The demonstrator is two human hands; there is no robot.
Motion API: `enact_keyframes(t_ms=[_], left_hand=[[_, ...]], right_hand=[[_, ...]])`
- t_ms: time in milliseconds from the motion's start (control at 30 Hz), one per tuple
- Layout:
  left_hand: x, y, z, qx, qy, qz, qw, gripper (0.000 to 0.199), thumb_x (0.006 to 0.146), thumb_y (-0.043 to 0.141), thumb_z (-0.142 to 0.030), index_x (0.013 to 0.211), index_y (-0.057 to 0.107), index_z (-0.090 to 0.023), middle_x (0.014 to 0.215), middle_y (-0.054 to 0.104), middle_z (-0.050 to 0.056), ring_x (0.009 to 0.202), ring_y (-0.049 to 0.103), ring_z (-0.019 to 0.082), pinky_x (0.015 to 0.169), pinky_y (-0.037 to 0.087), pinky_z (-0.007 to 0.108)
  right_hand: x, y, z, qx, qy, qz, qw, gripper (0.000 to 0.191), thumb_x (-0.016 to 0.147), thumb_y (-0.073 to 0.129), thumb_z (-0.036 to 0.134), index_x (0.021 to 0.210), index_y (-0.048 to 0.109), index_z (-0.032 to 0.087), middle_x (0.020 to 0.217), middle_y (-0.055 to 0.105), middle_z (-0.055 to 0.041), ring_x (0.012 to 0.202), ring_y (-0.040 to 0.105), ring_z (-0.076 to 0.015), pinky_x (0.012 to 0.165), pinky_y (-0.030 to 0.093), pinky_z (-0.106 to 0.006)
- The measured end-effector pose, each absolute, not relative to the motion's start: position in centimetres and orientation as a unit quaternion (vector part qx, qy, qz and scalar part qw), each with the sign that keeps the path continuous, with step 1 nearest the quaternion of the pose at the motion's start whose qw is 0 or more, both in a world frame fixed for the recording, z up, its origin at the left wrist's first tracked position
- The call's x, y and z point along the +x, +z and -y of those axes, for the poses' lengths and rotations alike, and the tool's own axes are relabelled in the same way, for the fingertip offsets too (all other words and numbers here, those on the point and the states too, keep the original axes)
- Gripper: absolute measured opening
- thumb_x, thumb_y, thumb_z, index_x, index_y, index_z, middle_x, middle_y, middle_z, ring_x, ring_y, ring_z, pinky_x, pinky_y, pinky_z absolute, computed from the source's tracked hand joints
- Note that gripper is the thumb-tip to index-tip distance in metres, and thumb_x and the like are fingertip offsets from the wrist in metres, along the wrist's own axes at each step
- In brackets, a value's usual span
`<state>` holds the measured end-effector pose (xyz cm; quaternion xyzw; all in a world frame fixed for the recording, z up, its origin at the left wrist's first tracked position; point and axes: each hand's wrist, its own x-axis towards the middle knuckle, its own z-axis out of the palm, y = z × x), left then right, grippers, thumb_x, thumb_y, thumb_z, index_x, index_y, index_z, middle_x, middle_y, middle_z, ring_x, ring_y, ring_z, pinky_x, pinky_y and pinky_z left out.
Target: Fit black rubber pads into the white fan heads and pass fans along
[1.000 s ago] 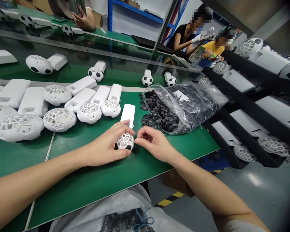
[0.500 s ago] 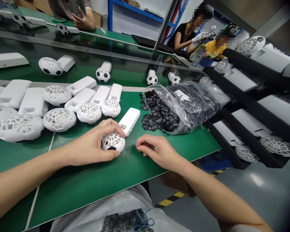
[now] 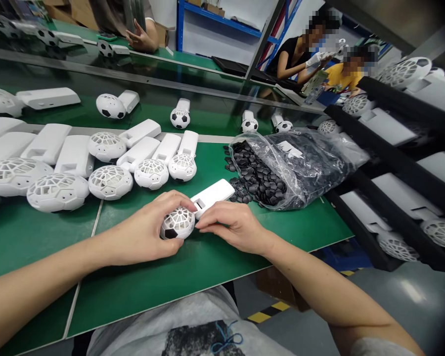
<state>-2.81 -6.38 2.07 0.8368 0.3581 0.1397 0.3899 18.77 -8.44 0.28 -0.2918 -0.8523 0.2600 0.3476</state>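
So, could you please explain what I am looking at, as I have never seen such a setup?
There is no machine here: a person works bare-handed, seen from a camera worn on the head. The left hand grips the ball-shaped end of a white casing, which shows a black patch. The right hand has its fingers close beside that end; whether they pinch a small piece, I cannot tell. On the green table, more white casings lie to the left, and an open clear bag of black pieces lies beyond the right hand.
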Motion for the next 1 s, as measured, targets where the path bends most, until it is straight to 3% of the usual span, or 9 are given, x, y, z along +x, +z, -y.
enact_keyframes(t_ms=[200,533,667,767,867,1000], left_hand=[[-1.6,1.0,7.2,0.811,0.215,-0.394,0.375,0.027,0.069,0.06,-0.023,0.094,0.051,-0.022,0.101,0.053,0.001,0.099,0.05,0.02,0.087,0.041,0.034],[-0.6,0.6,8.0,0.804,0.25,-0.402,0.36,0.026,0.06,0.05,-0.007,0.082,0.047,-0.022,0.087,0.053,0.0,0.086,0.049,0.02,0.076,0.042,0.035],[-1.2,1.7,8.3,0.773,0.259,-0.41,0.41,0.033,0.052,0.054,-0.004,0.079,0.048,-0.022,0.089,0.053,-0.001,0.086,0.052,0.019,0.077,0.043,0.033],[-3.0,4.6,8.0,0.766,0.258,-0.398,0.434,0.038,0.053,0.056,-0.004,0.085,0.051,-0.023,0.097,0.053,-0.001,0.088,0.054,0.018,0.075,0.045,0.03],[-4.6,8.3,5.3,0.774,0.287,-0.417,0.38,0.031,0.064,0.057,-0.013,0.092,0.051,-0.024,0.104,0.054,0.001,0.09,0.055,0.02,0.07,0.047,0.03],[-4.0,10.2,-3.1,0.774,0.318,-0.513,0.193,0.031,0.064,0.065,-0.019,0.092,0.053,-0.021,0.099,0.059,0.001,0.092,0.055,0.022,0.08,0.046,0.035]], right_hand=[[17.9,-0.2,7.4,-0.258,0.281,0.85,0.363,0.006,0.084,0.057,0.016,0.08,0.062,0.016,0.079,0.066,-0.0043,0.078,0.06,-0.0137,0.074,0.049,-0.027],[17.3,0.4,6.8,-0.372,0.263,0.845,0.279,0.024,0.076,0.068,0.036,0.071,0.053,0.018,0.07,0.055,0.0006,0.068,0.05,-0.0133,0.06,0.038,-0.024],[18.5,0.8,7.0,-0.351,0.262,0.838,0.325,0.017,0.079,0.064,0.033,0.077,0.054,0.02,0.078,0.057,-0.0009,0.073,0.054,-0.0141,0.062,0.042,-0.024],[21.2,1.3,6.6,-0.395,0.168,0.808,0.404,0.006,0.084,0.056,0.026,0.083,0.054,0.022,0.088,0.057,-0.004,0.082,0.056,-0.0159,0.067,0.046,-0.025],[24.1,1.1,5.7,-0.471,0.018,0.765,0.439,0.004,0.084,0.055,0.027,0.086,0.055,0.023,0.097,0.056,-0.0062,0.085,0.057,-0.0181,0.068,0.048,-0.028],[26.1,-1.5,4.3,-0.509,-0.041,0.77,0.382,0.014,0.085,0.051,0.037,0.09,0.057,0.025,0.103,0.057,-0.0077,0.092,0.059,-0.0219,0.07,0.052,-0.031]])
